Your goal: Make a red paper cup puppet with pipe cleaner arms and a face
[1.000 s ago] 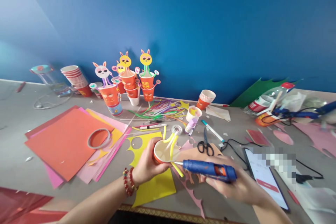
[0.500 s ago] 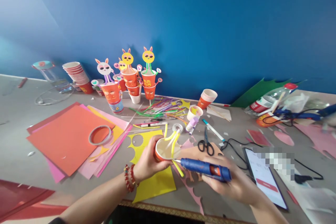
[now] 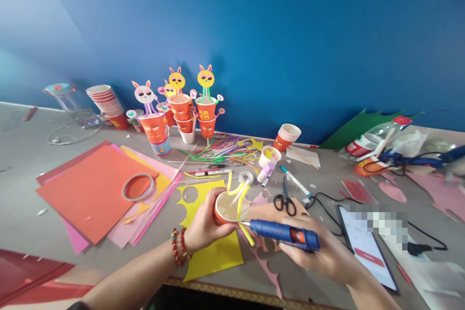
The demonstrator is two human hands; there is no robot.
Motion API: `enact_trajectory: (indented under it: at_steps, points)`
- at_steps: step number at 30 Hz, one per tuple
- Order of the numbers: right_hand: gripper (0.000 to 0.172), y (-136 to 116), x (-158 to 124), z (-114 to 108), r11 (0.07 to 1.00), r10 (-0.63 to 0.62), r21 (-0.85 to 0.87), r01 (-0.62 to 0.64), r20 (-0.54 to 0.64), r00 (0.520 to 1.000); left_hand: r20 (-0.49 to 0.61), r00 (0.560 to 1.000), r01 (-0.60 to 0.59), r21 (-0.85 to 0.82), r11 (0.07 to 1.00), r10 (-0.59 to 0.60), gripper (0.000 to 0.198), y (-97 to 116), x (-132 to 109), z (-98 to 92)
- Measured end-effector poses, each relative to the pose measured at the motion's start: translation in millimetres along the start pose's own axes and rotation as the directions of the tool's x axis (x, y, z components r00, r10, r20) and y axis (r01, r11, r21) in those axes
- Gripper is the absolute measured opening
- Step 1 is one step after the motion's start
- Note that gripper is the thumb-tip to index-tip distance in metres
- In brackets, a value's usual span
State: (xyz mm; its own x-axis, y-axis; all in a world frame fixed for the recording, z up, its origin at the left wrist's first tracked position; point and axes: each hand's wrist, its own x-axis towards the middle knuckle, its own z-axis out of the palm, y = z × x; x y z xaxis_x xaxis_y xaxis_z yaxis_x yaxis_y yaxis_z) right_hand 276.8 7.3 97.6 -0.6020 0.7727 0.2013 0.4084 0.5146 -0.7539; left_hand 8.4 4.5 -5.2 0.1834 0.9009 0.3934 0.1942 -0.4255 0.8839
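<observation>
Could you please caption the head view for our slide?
Left hand holds a cup; right hand points a glue gun at its rim.

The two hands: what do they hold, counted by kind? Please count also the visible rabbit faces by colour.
Cup, in left hand: 1
Glue gun, in right hand: 1
White rabbit face: 1
Yellow rabbit faces: 3, one partly hidden
Total: 6

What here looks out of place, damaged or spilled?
I see no spill. The yellow sheet beneath the held cup has a round hole and scalloped edges, and a notched pink strip lies nearby; both look like cutting leftovers, not damage. The tall cup stack at back left seems to lean, though lens distortion may exaggerate that.
</observation>
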Motion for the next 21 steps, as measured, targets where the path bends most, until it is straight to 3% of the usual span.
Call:
enact_trajectory:
  at_steps: [4,21]
  points:
    - [0.014,2.7,-3.2,-1.0,0.997,0.082,-0.019,-0.08,0.135,0.987,-0.001,1.0,-0.007,0.01,1.0,0.007,0.064,1.3,0.3,-0.5]
    - [0.011,-4.3,0.1,-14.0,0.993,0.12,-0.025,-0.117,0.212,0.97,-0.009,0.997,-0.075,0.149,0.986,0.077,0.063,4.3,-0.5,0.7]
